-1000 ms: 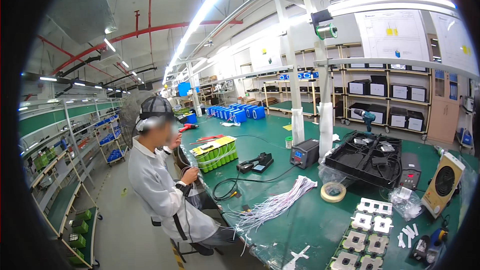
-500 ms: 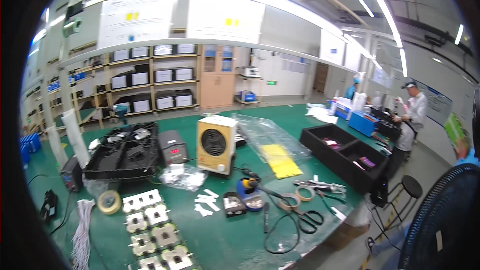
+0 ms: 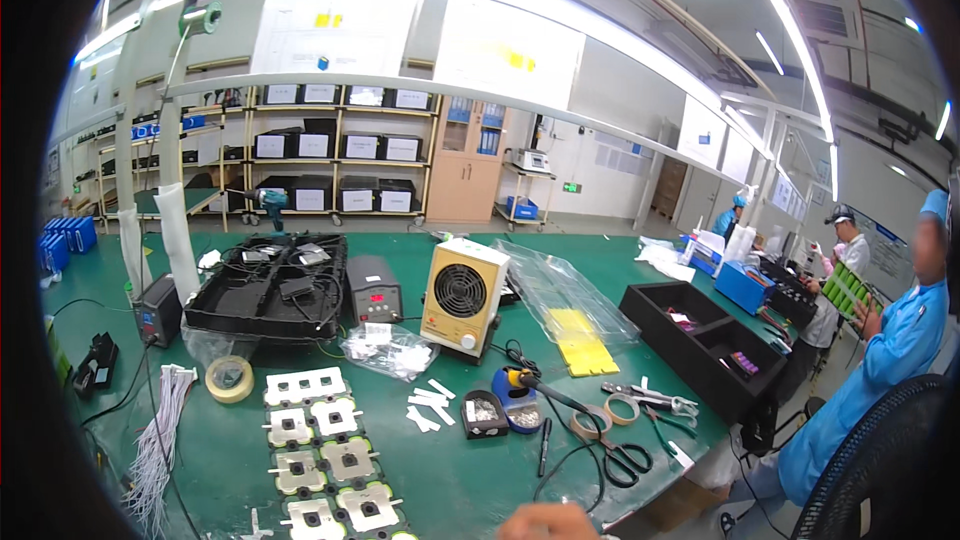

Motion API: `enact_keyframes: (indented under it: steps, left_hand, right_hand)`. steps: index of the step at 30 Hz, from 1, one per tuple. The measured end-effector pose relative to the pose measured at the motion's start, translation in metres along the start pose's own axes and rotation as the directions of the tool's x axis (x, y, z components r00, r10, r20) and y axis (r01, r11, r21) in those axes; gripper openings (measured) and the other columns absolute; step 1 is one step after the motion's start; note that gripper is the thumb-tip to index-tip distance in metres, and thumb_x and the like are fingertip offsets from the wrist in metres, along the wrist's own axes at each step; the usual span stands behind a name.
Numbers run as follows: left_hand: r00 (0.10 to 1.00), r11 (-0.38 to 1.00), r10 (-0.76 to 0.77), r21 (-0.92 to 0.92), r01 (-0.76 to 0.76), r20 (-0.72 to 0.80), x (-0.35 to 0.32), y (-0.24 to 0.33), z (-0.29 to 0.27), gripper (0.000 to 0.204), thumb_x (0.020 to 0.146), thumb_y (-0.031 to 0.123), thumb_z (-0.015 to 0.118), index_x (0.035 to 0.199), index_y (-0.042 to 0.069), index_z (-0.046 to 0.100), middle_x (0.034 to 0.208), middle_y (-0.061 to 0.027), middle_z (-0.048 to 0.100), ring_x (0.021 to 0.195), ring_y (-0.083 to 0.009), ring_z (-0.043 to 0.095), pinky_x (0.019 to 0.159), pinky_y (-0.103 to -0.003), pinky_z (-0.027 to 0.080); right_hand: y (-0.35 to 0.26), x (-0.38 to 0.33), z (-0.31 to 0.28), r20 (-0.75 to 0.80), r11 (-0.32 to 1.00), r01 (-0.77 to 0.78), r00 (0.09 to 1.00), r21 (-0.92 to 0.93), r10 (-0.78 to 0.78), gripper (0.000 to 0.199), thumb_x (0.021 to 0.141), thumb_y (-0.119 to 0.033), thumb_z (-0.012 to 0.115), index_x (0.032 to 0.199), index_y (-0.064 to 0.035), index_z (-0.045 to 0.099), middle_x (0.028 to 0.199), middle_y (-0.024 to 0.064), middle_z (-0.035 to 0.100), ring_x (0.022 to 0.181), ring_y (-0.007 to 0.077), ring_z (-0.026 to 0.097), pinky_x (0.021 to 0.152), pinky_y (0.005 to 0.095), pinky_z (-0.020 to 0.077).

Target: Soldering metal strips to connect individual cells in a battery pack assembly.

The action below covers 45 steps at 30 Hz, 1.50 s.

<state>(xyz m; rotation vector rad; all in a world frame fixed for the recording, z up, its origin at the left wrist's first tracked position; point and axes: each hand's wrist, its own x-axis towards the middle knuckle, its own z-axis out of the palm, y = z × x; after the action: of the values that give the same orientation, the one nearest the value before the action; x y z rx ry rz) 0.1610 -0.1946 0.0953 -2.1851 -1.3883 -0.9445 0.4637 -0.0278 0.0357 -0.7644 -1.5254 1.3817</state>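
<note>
At the lower edge, right of centre, shows part of my right hand (image 3: 548, 523). Its fingers are cut off by the picture's edge, and whether it holds anything is hidden. My left hand is out of sight. Left of the right hand lies a two-column row of pale metal-plated blocks with dark centres (image 3: 350, 461) and greenish edges. Ahead of the hand are a black-handled pair of scissors (image 3: 627, 464), a black pen-like tool (image 3: 544, 448), and a soldering iron (image 3: 530, 380) in its blue stand. A black box of small pale pieces (image 3: 484, 414) stands beside the stand.
A beige fan unit (image 3: 462, 292) stands mid-table. Black trays (image 3: 265, 315) lie left, a black divided foam box (image 3: 640, 312) right. A bundle of white wires (image 3: 160, 440) lies near left. At right, a person in blue (image 3: 880, 360) holds a green pack (image 3: 847, 290); a black fan (image 3: 890, 460) is nearer.
My right hand has come into view at the lower edge. The view has shifted, so the table's things sit further right. The person in blue with the green pack now shows much more.
</note>
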Motion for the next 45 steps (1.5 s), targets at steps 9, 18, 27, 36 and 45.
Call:
enact_keyframes:
  steps: [9,18,27,36,45]
  left_hand:
    - [0.982,0.995,-0.086,-0.062,0.077,-0.169,-0.011,-0.02,0.032,0.023,0.079,0.005,0.079,0.101,0.005,0.072,0.094,-0.008,0.071,0.073,-0.0225,0.062,0.065,-0.035,0.046]
    - [0.989,0.997,-0.044,-0.064,0.035,-0.142,0.006,-0.022,0.023,0.02,0.077,-0.006,0.074,0.094,0.002,0.069,0.082,-0.0108,0.065,0.067,-0.028,0.06,0.059,-0.04,0.044]
    - [0.984,0.985,-0.127,0.103,0.14,-0.123,0.042,-0.031,0.037,0.021,0.069,0.008,0.078,0.088,0.015,0.075,0.08,-0.0013,0.063,0.076,-0.0233,0.055,0.074,-0.039,0.036]
    - [0.989,0.991,-0.133,-0.001,0.133,0.067,0.085,-0.06,0.061,0.011,0.078,0.01,0.077,0.085,0.013,0.069,0.087,0.0038,0.069,0.083,-0.0189,0.059,0.078,-0.036,0.038]
    - [0.999,1.0,0.002,0.011,-0.003,0.046,0.104,-0.068,0.083,0.015,0.067,0.013,0.078,0.078,0.015,0.069,0.096,0.0063,0.072,0.083,-0.0173,0.056,0.077,-0.035,0.033]
  right_hand:
    - [0.082,0.132,-0.1,-0.256,0.623,-0.01,0.906,0.782,0.336,0.018,0.093,-0.01,0.068,0.109,-0.0119,0.058,0.114,0.0096,0.066,0.091,0.0231,0.064,0.08,0.0352,0.0552]
    - [0.058,0.136,-0.083,-0.603,0.892,0.034,0.726,-0.45,-0.332,0.023,0.096,-0.017,0.067,0.11,-0.0038,0.053,0.086,0.0092,0.065,0.068,0.0176,0.062,0.063,0.0345,0.0513]
    - [0.08,0.084,-0.048,-0.187,0.499,0.005,0.924,-0.866,-0.335,0.026,0.09,-0.018,0.073,0.111,-0.0038,0.067,0.088,0.0131,0.071,0.074,0.0298,0.07,0.068,0.0397,0.0555]
    - [0.015,0.069,-0.005,-0.004,0.513,0.624,0.633,-0.59,-0.774,0.019,0.092,-0.016,0.071,0.097,0.0014,0.067,0.071,0.013,0.062,0.06,0.0209,0.059,0.055,0.0343,0.0455]
    - [0.022,0.076,0.019,-0.164,0.563,0.825,0.55,-0.05,-0.819,0.016,0.093,-0.007,0.059,0.079,-0.0005,0.054,0.06,0.0094,0.052,0.048,0.0211,0.043,0.047,0.036,0.0339]
